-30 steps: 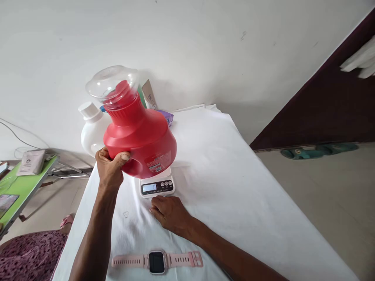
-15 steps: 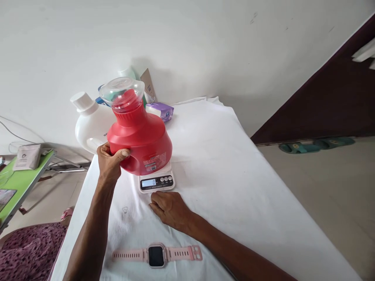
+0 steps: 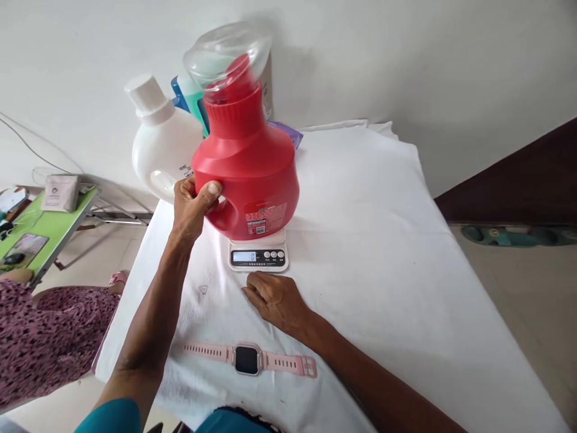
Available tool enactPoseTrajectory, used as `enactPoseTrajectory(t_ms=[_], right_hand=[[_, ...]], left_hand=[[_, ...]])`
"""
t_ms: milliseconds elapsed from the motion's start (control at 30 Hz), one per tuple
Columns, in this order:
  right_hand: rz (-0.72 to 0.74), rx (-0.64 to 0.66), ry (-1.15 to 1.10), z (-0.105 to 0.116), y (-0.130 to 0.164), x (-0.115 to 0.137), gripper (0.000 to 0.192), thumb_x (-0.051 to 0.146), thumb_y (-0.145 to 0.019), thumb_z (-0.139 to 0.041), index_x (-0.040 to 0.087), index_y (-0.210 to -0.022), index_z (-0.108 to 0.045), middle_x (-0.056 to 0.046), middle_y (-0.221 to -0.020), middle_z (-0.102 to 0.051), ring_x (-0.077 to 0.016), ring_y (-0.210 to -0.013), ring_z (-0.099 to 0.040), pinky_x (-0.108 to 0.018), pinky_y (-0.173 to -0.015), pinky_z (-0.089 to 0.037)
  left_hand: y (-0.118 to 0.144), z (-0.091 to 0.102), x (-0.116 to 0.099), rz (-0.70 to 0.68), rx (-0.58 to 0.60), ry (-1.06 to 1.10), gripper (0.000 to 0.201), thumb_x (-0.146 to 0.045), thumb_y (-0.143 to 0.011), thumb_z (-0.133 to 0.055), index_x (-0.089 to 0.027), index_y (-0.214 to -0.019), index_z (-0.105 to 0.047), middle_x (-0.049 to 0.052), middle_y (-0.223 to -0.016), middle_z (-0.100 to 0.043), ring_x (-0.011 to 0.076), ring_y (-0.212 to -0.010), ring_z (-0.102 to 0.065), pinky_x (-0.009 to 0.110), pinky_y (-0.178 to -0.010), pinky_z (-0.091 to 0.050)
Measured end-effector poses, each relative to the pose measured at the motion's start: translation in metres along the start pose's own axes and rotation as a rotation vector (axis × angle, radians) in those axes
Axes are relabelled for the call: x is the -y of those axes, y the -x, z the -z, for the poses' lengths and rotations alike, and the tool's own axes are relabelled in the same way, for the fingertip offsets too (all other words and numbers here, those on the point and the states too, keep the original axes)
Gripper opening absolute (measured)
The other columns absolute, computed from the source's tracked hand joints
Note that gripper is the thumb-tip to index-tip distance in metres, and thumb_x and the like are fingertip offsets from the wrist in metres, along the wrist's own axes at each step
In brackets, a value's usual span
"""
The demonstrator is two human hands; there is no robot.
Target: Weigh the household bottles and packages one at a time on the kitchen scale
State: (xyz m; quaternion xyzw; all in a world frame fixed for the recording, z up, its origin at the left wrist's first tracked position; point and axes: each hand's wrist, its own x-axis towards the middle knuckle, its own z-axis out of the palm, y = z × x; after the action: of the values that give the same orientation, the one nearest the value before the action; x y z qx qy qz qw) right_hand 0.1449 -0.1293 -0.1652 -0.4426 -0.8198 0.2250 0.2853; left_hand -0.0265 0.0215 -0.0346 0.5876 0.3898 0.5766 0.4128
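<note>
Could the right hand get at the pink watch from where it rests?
Probably yes: the right hand lies flat on the white cloth, and the pink watch sits just nearer the person with nothing between.

The jug [image 3: 246,174] sits over the scale [image 3: 258,255], left hand [image 3: 192,204] gripping its handle on the left side. Right hand [image 3: 274,300] lies flat on the table cloth [image 3: 383,270], just in front of the scale. Nearer the person lies a wristwatch [image 3: 247,359]. Behind and left of the jug stands a second bottle [image 3: 162,147], more containers behind it by the wall. A side table [image 3: 45,225] stands far left.
</note>
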Motion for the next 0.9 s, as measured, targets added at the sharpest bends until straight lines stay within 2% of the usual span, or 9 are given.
enactPoseTrajectory(t_ms=[133,233,367,533,633,900], right_hand=[[0.008,-0.014,0.007,-0.001,0.001,0.000,0.021,0.022,-0.104,-0.056,0.021,-0.083,-0.058,0.001,-0.076,-0.067,-0.0127,-0.065,-0.056,-0.027,-0.062,-0.032],[0.014,-0.036,0.010,-0.001,0.001,0.001,0.021,0.021,-0.103,-0.057,0.021,-0.082,-0.058,0.001,-0.075,-0.067,-0.0124,-0.064,-0.055,-0.026,-0.062,-0.032],[0.032,-0.041,0.029,-0.002,0.001,0.000,0.020,0.019,-0.103,-0.056,0.021,-0.082,-0.057,0.001,-0.074,-0.066,-0.0123,-0.064,-0.054,-0.027,-0.062,-0.032],[0.038,-0.039,0.039,-0.003,0.001,-0.001,0.021,0.020,-0.104,-0.052,0.021,-0.084,-0.058,0.001,-0.075,-0.066,-0.0122,-0.064,-0.054,-0.027,-0.063,-0.033],[0.042,-0.051,0.039,-0.003,0.002,-0.001,0.023,0.020,-0.105,-0.052,0.021,-0.083,-0.058,0.001,-0.075,-0.066,-0.0122,-0.064,-0.054,-0.027,-0.062,-0.033],[0.049,-0.050,0.043,-0.002,0.002,-0.002,0.022,0.021,-0.106,-0.051,0.021,-0.085,-0.058,0.001,-0.076,-0.068,-0.0126,-0.065,-0.057,-0.027,-0.062,-0.034]], left_hand=[[-0.002,0.014,0.007,0.012,-0.065,-0.036,0.070,-0.088,-0.082,-0.061,-0.020,-0.069,-0.060,0.005,-0.064,-0.055,0.0183,-0.065,-0.061,0.028,-0.055,-0.050],[0.008,0.026,0.021,0.089,-0.120,-0.062,0.072,-0.088,-0.090,-0.046,-0.020,-0.078,-0.067,0.009,-0.073,-0.064,0.0229,-0.077,-0.069,0.031,-0.062,-0.055],[0.034,0.041,0.056,0.163,-0.161,-0.197,0.075,-0.086,-0.095,-0.040,-0.018,-0.080,-0.070,0.009,-0.075,-0.070,0.0197,-0.071,-0.068,0.029,-0.062,-0.055],[0.048,0.058,0.096,0.210,-0.193,-0.240,0.071,-0.083,-0.095,-0.046,-0.019,-0.066,-0.059,0.004,-0.057,-0.061,0.0137,-0.050,-0.055,0.027,-0.051,-0.046],[0.046,0.060,0.101,0.208,-0.185,-0.249,0.068,-0.080,-0.094,-0.052,-0.019,-0.064,-0.057,0.003,-0.055,-0.059,0.0119,-0.047,-0.050,0.027,-0.049,-0.043],[0.046,0.054,0.090,0.242,-0.198,-0.289,0.061,-0.069,-0.098,-0.056,-0.019,-0.062,-0.057,0.002,-0.054,-0.058,0.0124,-0.049,-0.049,0.027,-0.052,-0.043]])
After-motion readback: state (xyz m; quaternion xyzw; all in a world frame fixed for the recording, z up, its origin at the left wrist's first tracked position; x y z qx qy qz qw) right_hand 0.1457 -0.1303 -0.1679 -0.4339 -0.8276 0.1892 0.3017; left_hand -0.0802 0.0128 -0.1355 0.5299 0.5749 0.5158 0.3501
